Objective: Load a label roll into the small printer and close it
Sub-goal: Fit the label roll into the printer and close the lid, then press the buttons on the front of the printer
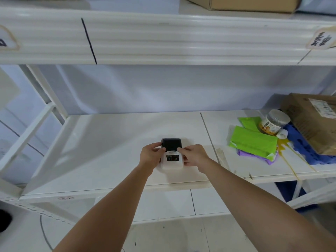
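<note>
The printer (172, 156) is a small white plastic box with a black lid at its far end and a small control panel on its top face. It is judged light, rigid and smooth-sided, so it may slide on the glossy shelf (112, 142) if pushed from one side only. Hold it by the two long sides of the white body. Apply lid force to the black cover, not to the panel. The lid hinge and latch are probably the most fragile parts; press evenly across the width.

The printer lies flat on the white shelf panel, nearer the front edge than the back wall, and just left of the seam that divides the shelf. A label roll cannot be seen; whether one is already inside cannot be told.

The left hand (151, 155) clasps the left side of the printer, its fingertips on the left edge of the black lid. The right hand (193, 155) clasps the right side, its fingers on the lid's near right corner. The printer sits between the two hands, in contact with both. The lid looks down or nearly down.

Green packets (253, 140), a jar (274, 122) and a cardboard box (312, 120) lie well apart, towards the right end of the shelf.
</note>
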